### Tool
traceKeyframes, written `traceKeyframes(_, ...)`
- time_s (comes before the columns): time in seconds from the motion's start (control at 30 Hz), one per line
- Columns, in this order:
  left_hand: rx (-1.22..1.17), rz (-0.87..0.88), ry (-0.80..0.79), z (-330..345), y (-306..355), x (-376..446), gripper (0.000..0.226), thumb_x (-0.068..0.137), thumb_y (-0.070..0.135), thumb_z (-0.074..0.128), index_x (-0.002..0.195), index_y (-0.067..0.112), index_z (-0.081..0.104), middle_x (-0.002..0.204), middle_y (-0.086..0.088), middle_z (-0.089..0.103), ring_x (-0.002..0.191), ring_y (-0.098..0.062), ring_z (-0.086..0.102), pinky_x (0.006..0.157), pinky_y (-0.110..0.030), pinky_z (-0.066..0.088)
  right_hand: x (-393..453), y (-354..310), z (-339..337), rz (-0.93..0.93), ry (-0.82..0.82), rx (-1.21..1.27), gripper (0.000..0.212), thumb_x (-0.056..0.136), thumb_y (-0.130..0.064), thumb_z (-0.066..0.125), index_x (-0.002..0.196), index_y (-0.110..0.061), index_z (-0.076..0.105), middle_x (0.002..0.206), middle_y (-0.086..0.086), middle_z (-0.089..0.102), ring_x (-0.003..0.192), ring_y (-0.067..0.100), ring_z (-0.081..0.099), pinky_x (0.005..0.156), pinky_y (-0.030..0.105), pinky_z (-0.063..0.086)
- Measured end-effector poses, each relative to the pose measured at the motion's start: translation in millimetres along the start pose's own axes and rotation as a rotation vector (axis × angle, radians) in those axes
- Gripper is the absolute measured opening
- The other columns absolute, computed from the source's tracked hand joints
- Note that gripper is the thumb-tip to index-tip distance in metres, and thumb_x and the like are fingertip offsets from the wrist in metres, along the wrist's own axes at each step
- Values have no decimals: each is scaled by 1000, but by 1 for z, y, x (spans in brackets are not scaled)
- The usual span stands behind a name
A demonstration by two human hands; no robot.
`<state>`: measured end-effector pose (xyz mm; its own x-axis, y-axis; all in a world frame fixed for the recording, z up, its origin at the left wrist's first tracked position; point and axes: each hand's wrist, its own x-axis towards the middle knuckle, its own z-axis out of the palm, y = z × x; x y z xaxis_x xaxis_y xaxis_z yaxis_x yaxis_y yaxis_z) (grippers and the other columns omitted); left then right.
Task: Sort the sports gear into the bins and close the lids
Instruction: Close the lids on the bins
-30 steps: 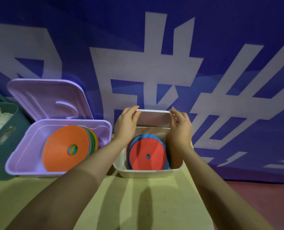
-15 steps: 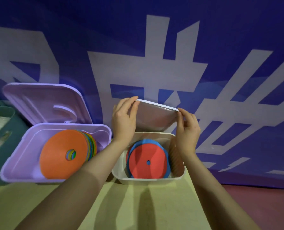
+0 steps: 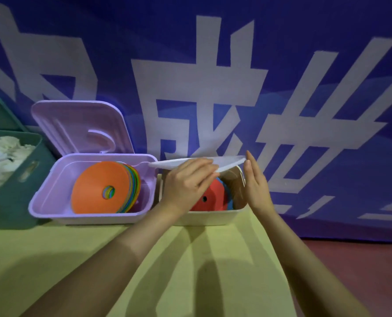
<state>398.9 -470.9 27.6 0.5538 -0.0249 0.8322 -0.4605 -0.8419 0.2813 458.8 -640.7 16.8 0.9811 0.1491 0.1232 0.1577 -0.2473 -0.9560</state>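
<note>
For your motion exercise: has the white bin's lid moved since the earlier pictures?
Yes. The lid has swung down toward the white bin, from upright to nearly flat above its rim, left hand on top.

1. Two bare forearms, no sleeves in view
2. Left hand (image 3: 185,179) ungloved, no ring, watch or band seen
3. Right hand (image 3: 255,183) likewise bare, with short, unpainted nails
</note>
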Motion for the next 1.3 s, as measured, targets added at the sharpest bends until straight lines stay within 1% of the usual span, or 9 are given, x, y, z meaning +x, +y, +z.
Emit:
traceKeyframes(0.13,62,-2,-154,27,21,-22,17,86,26,64,87,13,74,93,-5,72,86,-21,68,77,-32,53,-9,29,-19,9,-51,-132,50,98,-49,36,141,-23,42,146,-3,42,133,6,36,113,37,30)
traceKeyframes(0.33,65,-190,-587,58,38,-53,37,79,46,50,85,18,72,87,2,72,78,-18,68,63,-23,51,-22,59,-28,62,-115,-452,43,100,-45,34,138,-28,45,146,-4,42,136,13,33,109,39,19)
traceKeyframes(0.4,102,-254,-642,60,35,-64,43,83,45,44,96,15,72,101,-3,71,94,-20,66,78,-28,51,-26,66,-23,92,-166,-555,46,99,-44,37,142,-27,39,152,-4,30,139,13,26,105,37,14)
traceKeyframes(0.5,173,-387,-716,52,19,-70,41,95,38,44,127,16,57,136,-4,52,129,-21,43,107,-34,29,-32,73,-16,65,-165,-653,56,97,-47,40,147,-25,28,156,-3,21,142,15,19,109,41,9)
traceKeyframes(0.67,335,-520,-710,43,-14,-60,50,95,43,44,138,19,43,150,-10,32,138,-29,24,111,-39,17,-34,74,6,89,-85,-775,67,94,-55,35,149,-20,18,158,0,15,143,19,14,112,49,4)
traceKeyframes(0.8,500,-667,-796,33,-46,-52,63,93,53,39,146,23,24,154,-17,10,140,-38,10,112,-47,12,-26,75,15,109,-65,-801,57,99,-38,34,149,-18,17,157,1,15,142,18,17,112,48,6)
traceKeyframes(1.0,413,-847,-799,26,-60,-46,68,91,54,41,146,21,20,146,-19,20,130,-41,26,108,-47,24,-9,85,-4,30,-14,-716,42,100,-21,38,142,-21,36,148,0,37,134,16,35,110,47,16)
traceKeyframes(1.17,491,-866,-679,24,-32,-61,67,89,52,47,144,17,28,137,-27,28,121,-42,32,102,-46,28,1,85,0,58,-3,-565,37,98,-15,43,134,-22,43,127,-1,55,107,13,52,107,38,18)
traceKeyframes(1.3,543,-833,-639,26,-21,-74,66,87,54,50,140,16,38,129,-28,35,113,-42,35,94,-46,32,12,91,9,31,-28,-634,35,96,-21,43,131,-23,44,137,1,48,118,14,48,107,46,22)
